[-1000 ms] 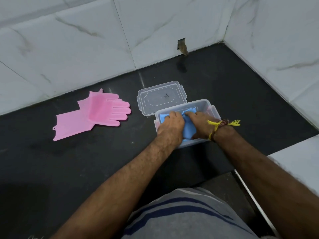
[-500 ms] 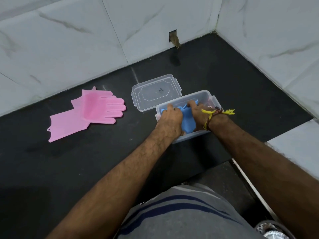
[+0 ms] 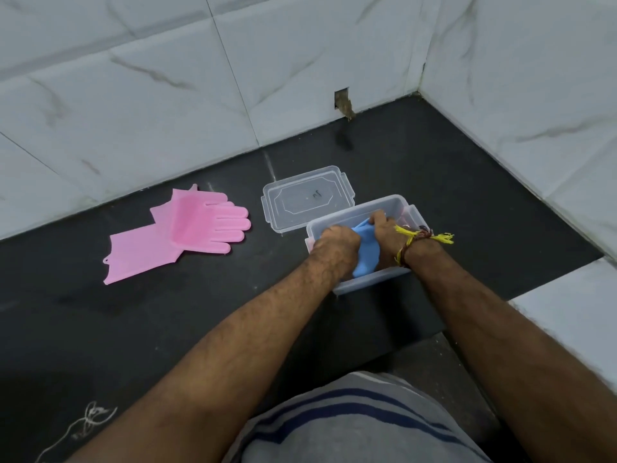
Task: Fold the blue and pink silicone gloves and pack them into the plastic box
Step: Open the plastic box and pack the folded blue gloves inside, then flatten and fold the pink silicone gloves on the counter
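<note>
A clear plastic box [image 3: 389, 203] stands on the black counter, right of centre. Inside it lies folded blue glove material [image 3: 367, 252], mostly covered by my hands. My left hand [image 3: 337, 247] presses down on its left part with fingers curled. My right hand [image 3: 389, 233], with a yellow and brown thread at the wrist, grips its far right part. The pink gloves [image 3: 187, 233] lie flat on the counter to the left, fingers pointing right, one stacked on the other.
The box's clear lid [image 3: 307, 198] lies flat just behind and left of the box. White marble-pattern tile walls close the back and the right side. A small hole [image 3: 342, 101] shows in the back wall. A white ledge [image 3: 567, 315] sits at lower right.
Both hands stayed in the box on the blue gloves. My right hand's fingers shifted toward the far side, bunching the blue material between the hands. The view moved slightly.
</note>
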